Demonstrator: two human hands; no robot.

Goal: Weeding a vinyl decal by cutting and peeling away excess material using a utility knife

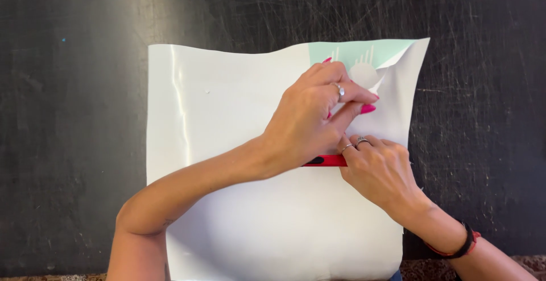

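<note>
A large white glossy sheet (227, 144) lies on a dark scratched surface. Its top right corner is peeled back, showing a mint-green layer (352, 51) with pale shapes. My left hand (318, 116) reaches across the sheet and pinches the peeled white edge near that corner. My right hand (381, 170) sits just below it, gripping a red and black utility knife (324, 160) laid flat on the sheet; the blade end is hidden under my left hand.
The dark, scuffed surface (74, 116) spreads on all sides of the sheet. A strip of patterned fabric (529, 264) shows along the bottom edge. My right wrist wears a black and red band (463, 246).
</note>
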